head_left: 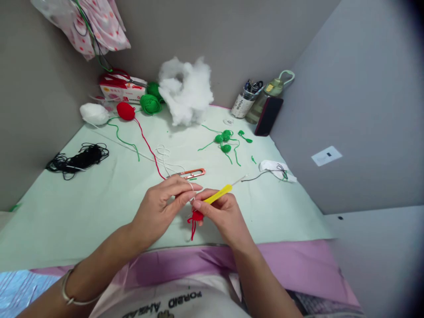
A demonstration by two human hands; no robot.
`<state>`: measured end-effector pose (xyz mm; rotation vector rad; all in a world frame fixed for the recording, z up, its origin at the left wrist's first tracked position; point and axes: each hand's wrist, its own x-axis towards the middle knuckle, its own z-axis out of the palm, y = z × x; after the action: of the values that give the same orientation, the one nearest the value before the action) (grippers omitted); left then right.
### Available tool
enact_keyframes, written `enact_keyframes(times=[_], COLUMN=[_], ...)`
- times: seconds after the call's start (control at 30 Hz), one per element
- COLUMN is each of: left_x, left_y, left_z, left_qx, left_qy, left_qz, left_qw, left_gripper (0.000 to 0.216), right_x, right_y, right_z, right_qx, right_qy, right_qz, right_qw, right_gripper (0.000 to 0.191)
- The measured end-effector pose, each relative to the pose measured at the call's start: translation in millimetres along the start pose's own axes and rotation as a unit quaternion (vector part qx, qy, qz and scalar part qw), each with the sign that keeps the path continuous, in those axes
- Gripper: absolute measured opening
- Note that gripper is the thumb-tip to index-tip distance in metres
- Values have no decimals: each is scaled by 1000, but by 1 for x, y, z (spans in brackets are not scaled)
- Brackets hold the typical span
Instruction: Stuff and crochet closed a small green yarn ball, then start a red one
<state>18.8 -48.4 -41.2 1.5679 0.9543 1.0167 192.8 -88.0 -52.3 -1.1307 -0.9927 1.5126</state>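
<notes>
My left hand [162,201] is closed in a pinch on a thin strand of white yarn [191,187], which loops by the fingertips. Close beside it, my right hand [225,216] grips a yellow-handled crochet hook [218,194]; the hook's metal tip points up and to the right, away from the work. Under the right fingers is a small red crocheted piece [198,215], partly hidden, with red yarn tails hanging down. Just beyond the hands lie orange thread snips [195,172]. A red strand runs from the red yarn ball [126,111] toward my left hand.
White stuffing [187,90], green yarn balls [150,104] and a white ball [94,114] stand at the back. Black yarn [79,160] lies left. Small green crocheted pieces [225,148] lie right of centre. A phone [269,116] leans on a bottle [274,86] beside a pen cup [243,104].
</notes>
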Motion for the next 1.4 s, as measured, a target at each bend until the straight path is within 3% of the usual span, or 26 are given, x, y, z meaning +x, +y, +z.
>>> enact_keyframes(times=[0.13, 0.23, 0.43, 0.6, 0.77, 0.83, 0.9, 1.1, 1.2, 1.3, 1.4], left_x=[-1, 4, 3, -4, -8, -8, -7, -7, -6, -6, -8], left_y=[-6, -8, -8, -2, 8, 7, 4, -2, 1, 2, 0], left_z=[8, 5, 14, 20, 15, 15, 16, 19, 19, 22, 27], left_qx=[-133, -187, -211, -235, -219, -234, -258, -271, -240, -209, -208], left_qy=[78, 115, 12, -3, -27, -33, -36, -17, -2, 18, 29], left_qz=[-95, -130, -134, -165, -177, -181, -182, -185, -182, -176, -178], left_qw=[984, 967, 968, 958, 959, 955, 948, 944, 954, 962, 961], left_gripper=[13, 17, 29, 43, 51, 52, 51, 49, 52, 52, 54], right_x=[0, -1, -2, -6, -14, -17, -18, -16, -17, -16, -13], right_y=[4, 4, 5, 6, 9, 12, 13, 5, -1, -1, 5], right_z=[0, -2, 0, 1, -1, 1, 4, 4, 1, 0, 1], right_qx=[21, 12, -67, -256, -422, -437, -424, -322, -292, -308, -395], right_qy=[3, 20, 77, 144, 193, 210, 207, 126, 87, 79, 132], right_qz=[-27, -100, -272, -373, -470, -487, -480, -400, -358, -351, -399], right_qw=[999, 995, 957, 880, 751, 726, 740, 849, 883, 881, 817], right_gripper=[12, 8, 9, 22, 35, 41, 44, 26, 19, 18, 22])
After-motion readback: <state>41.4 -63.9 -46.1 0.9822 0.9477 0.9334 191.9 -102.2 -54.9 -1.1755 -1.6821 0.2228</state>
